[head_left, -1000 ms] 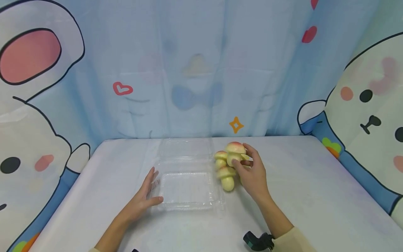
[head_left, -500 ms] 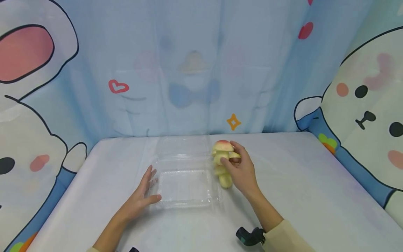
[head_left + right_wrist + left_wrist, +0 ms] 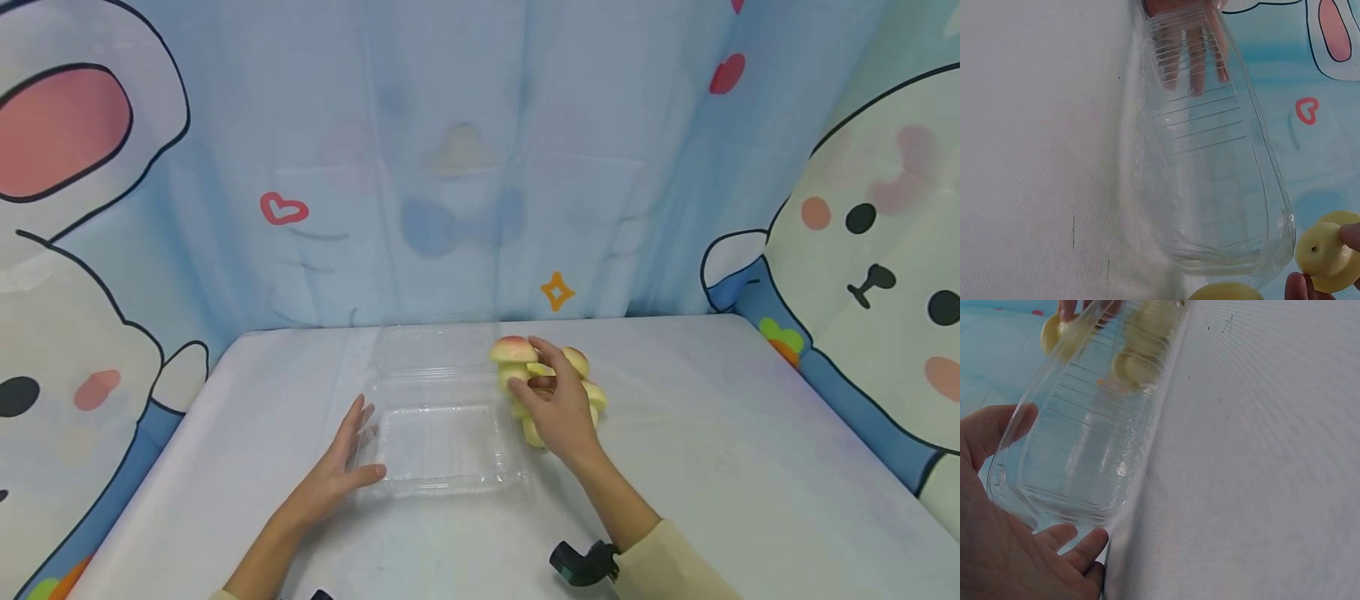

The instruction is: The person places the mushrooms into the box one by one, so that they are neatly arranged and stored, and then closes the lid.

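Note:
A clear plastic clamshell box (image 3: pixel 441 483) stands on the white table with its lid (image 3: pixel 435 348) folded back. At its left side my left hand (image 3: pixel 330 477) rests, fingers and thumb spread along the wall and corner. My right hand (image 3: pixel 561 412) pinches a toy mushroom (image 3: pixel 513 352) by its stem, at the box's right rim; its red-tinged cap is up. In the right wrist view the mushroom's stem end (image 3: pixel 1319 250) faces the camera. More mushrooms (image 3: pixel 596 396) lie beside the box, partly hidden by my right hand.
White cloth covers the table (image 3: pixel 712 433). A blue cartoon curtain (image 3: pixel 450 167) hangs behind its far edge. A black wrist-camera mount (image 3: pixel 583 564) sits at my right sleeve (image 3: pixel 667 567).
My right hand has carried the mushroom leftward, from above the other mushrooms to the box's right rim. Mushrooms behind the hand have come into sight. My left hand stays at the box.

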`<state>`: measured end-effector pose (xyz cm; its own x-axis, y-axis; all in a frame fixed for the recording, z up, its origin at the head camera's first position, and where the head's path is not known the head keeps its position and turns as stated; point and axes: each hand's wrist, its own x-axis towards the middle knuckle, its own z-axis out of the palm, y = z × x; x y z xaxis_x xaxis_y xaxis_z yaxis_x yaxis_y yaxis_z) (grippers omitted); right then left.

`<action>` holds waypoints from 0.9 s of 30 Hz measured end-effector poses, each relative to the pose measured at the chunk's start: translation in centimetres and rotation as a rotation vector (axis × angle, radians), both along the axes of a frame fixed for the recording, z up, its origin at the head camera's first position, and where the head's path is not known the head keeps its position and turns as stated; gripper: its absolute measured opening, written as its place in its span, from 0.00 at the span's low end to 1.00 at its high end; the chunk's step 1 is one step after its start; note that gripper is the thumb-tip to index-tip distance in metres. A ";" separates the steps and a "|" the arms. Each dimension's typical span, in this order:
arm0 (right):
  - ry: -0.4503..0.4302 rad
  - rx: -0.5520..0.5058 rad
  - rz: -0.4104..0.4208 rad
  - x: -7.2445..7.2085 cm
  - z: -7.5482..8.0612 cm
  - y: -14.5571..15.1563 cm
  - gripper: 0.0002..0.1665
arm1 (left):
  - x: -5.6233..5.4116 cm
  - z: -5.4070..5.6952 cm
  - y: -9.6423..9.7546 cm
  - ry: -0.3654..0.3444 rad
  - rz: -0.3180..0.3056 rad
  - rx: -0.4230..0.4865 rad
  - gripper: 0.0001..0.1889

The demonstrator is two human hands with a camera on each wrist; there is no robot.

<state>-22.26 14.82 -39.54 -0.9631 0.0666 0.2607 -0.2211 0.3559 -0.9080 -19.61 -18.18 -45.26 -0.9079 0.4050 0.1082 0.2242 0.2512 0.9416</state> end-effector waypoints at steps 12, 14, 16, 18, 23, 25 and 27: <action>0.005 0.027 0.023 0.1 0.0 -1.6 0.38 | 0.0 -0.1 0.0 0.016 -0.012 0.004 0.55; 0.009 0.028 0.034 0.0 -0.1 -1.9 0.38 | -0.1 -0.1 0.0 0.016 -0.011 0.005 0.55; 0.008 0.024 0.044 0.1 -0.1 -2.2 0.38 | -0.1 -0.1 0.0 0.010 -0.011 0.006 0.55; 0.008 0.029 0.051 0.1 -0.2 -2.5 0.39 | -0.1 -0.1 0.0 0.003 -0.009 0.008 0.55; 0.025 0.059 0.073 -0.1 -0.4 -3.5 0.39 | 0.0 -0.1 0.0 -0.002 -0.006 0.009 0.55; 0.032 0.074 0.086 -0.2 -0.6 -3.9 0.38 | 0.0 -0.1 0.0 -0.003 -0.005 0.010 0.55; 0.034 0.091 0.098 -0.2 -0.7 -4.3 0.38 | 0.0 0.0 0.0 -0.007 -0.004 0.006 0.55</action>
